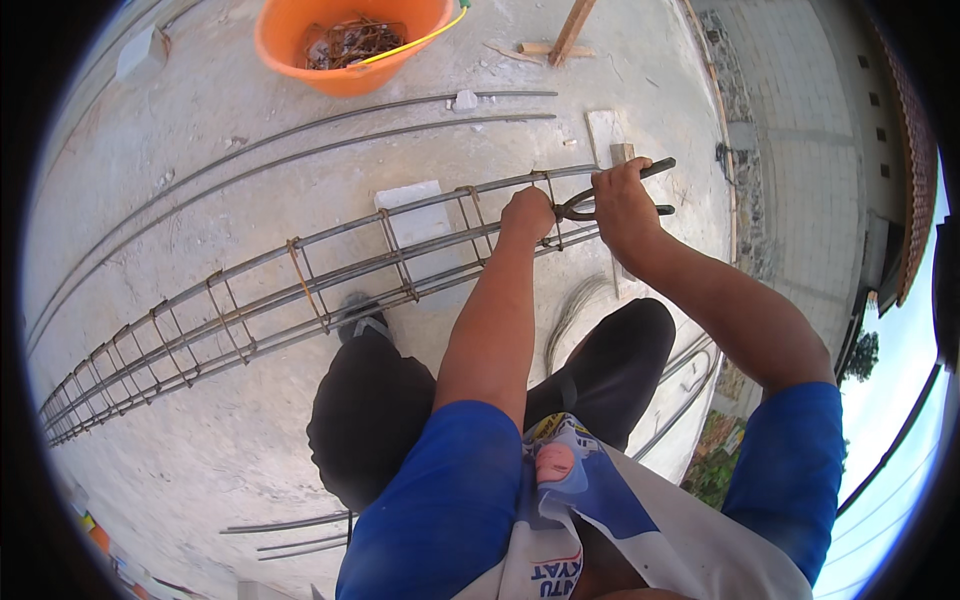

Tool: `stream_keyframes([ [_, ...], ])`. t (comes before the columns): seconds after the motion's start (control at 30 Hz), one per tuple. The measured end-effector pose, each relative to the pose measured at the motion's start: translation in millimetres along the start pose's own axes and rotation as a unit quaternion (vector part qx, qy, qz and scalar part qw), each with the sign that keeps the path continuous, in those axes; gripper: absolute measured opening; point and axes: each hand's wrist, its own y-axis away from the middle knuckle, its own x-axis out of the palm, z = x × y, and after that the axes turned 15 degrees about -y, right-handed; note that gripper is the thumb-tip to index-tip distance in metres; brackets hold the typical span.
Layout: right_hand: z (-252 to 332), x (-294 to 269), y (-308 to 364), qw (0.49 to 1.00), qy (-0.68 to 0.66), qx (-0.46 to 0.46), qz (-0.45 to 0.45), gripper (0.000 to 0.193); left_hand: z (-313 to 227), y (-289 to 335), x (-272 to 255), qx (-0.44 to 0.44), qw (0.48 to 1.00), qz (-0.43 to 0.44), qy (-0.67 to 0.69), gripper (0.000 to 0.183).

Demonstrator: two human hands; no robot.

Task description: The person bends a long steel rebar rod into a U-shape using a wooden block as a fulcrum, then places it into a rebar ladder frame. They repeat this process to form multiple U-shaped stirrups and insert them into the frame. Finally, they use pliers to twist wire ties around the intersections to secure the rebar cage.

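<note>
A long rebar cage of steel bars and square stirrups runs from the far left toward my hands, near its right end. My left hand is closed around part of the cage beside a stirrup; its fingertips are hidden. My right hand grips a pair of pincers by the handles, which spread apart past my palm. The pincers' jaws meet the stirrup right next to my left hand. Any tie wire in the jaws is too small to make out.
An orange bucket with bent metal pieces stands at the back. Two loose bars lie beyond the cage. A white block sits beneath it. Coiled wire lies near my knee, and a wooden post stands behind.
</note>
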Motion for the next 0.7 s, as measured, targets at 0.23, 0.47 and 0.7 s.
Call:
stream_keyframes([
  [0.23, -18.7, -21.2, -8.6, 0.945, -0.251, -0.038, 0.205, 0.021, 4.3, 0.2, 0.3, 0.005, 0.999, -0.031, -0.02, 0.018],
  [0.47, -17.1, -25.2, -13.5, 0.964, -0.203, -0.004, 0.169, 0.024, 2.0, 5.8, 31.7, 0.005, 0.969, -0.19, -0.156, 0.012],
  [0.7, -12.0, -36.0, -5.2, 0.99, -0.093, 0.016, 0.101, 0.018, 2.3, 8.2, 29.9, 0.028, 0.968, -0.193, -0.161, 0.011],
])
